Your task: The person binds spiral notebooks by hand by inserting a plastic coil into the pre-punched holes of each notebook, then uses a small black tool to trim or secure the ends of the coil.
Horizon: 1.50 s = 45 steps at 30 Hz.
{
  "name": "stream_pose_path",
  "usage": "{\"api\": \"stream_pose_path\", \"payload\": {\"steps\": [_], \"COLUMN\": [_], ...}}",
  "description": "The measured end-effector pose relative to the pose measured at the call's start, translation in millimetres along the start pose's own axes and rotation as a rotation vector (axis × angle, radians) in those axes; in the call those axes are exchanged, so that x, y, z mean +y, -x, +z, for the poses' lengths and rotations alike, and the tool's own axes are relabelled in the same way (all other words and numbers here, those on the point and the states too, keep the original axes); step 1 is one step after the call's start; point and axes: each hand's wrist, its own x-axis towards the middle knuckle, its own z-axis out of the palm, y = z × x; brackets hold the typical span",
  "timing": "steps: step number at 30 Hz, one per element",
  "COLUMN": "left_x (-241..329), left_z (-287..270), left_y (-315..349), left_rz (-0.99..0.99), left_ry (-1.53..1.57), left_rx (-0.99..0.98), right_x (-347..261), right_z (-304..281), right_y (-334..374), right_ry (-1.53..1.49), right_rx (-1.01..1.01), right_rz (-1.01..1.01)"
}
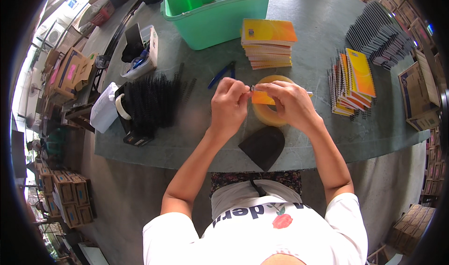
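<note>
Right hand (294,105): fingers were clamped on the orange notebook (262,98).
Left hand (228,102): we saw fingertips together (on what, unclear) near notebook's left end.

We see strong daylight bleaching the left edge and overexposing the white short-sleeved fabric shirt (308,239). Pale glare coats the far end of the smooth grey-green tabletop (311,5); a hazy smudge blurs its left-centre. Black, curving fisheye distortion rings our view.
</note>
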Motion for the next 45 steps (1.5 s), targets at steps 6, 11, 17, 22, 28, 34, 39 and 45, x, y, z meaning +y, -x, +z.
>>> {"api": "stream_pose_path", "payload": {"steps": [6,11,17,22,28,34,39,45], "left_x": [-25.6,-2.9,-14.2,-14.2,25.0,30.4,19.5,21.1], "left_z": [-23.2,-16.6,-31.6,-27.1,9.0,-16.9,-19.1,-11.6], "left_y": [-15.1,-24.9,-30.6,-34.3,47.5,7.8,5.3,-5.0], "left_rz": [-0.015,-0.135,-0.114,0.104,0.067,0.139,0.3,0.304], "left_ry": [0.086,0.042,0.101,-0.025,-0.215,-0.022,-0.256,-0.209], "left_rx": [-0.428,-0.37,-0.459,-0.463,-0.661,-0.264,-0.392,-0.127], "right_x": [0.4,-2.2,7.8,8.3,6.1,56.2,60.8,58.2], "right_z": [2.5,24.3,21.8,22.1,15.3,-15.9,1.6,4.8], "right_y": [1.2,-6.2,-5.9,-7.4,-7.9,39.7,42.1,48.2], "right_ry": [0.076,0.153,-0.028,-0.057,-0.095,-0.802,-1.019,-1.054], "right_rx": [0.056,0.196,0.18,0.238,0.242,0.137,0.201,0.178], "right_rz": [-0.033,0.036,0.0,-0.034,-0.017,0.407,0.401,0.401]}}
